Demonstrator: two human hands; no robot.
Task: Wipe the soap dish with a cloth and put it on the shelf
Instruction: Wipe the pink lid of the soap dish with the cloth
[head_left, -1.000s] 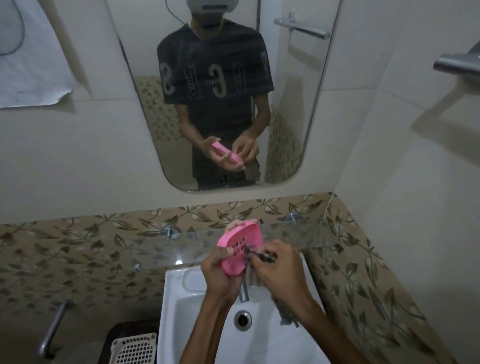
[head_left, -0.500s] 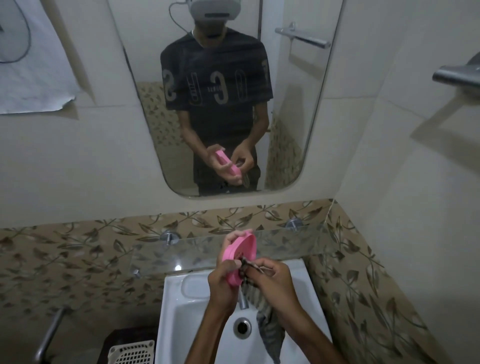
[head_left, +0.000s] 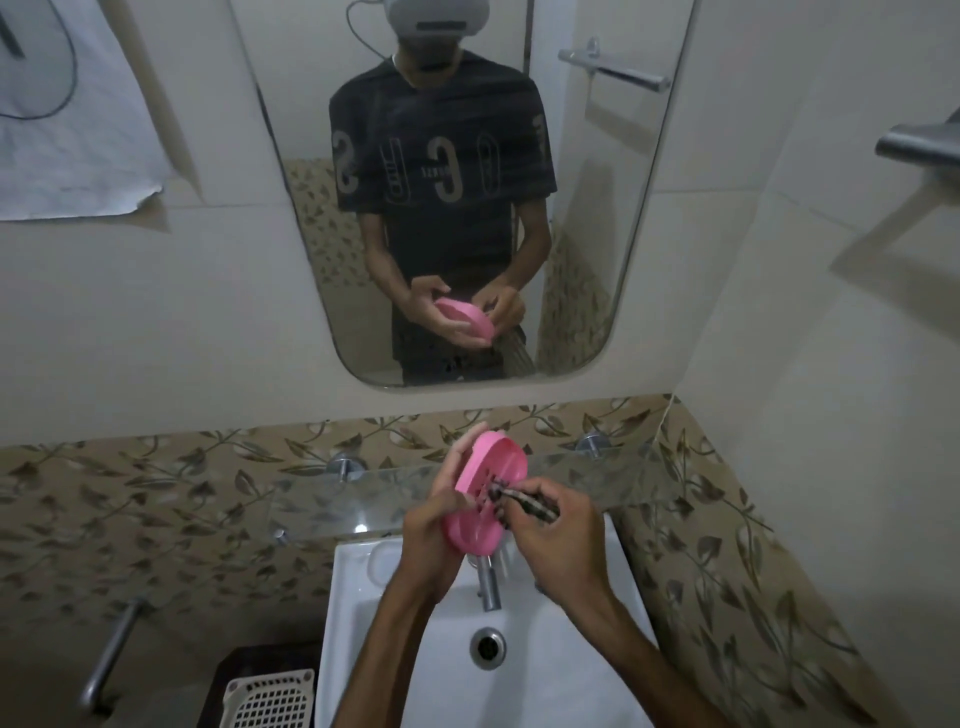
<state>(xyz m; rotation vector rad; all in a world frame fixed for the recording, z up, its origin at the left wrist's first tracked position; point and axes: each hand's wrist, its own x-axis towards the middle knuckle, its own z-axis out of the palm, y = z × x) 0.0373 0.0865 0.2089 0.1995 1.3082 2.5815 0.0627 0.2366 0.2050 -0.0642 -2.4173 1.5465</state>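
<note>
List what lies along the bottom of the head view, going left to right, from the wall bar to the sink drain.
Metal wall bar → white slotted basket → left forearm → sink drain. The tap overlaps the drain's column, so it is left out.

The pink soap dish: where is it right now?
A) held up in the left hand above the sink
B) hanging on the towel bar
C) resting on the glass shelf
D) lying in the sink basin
A: the left hand holds the pink soap dish above the sink while the right hand presses a cloth into it.
</note>
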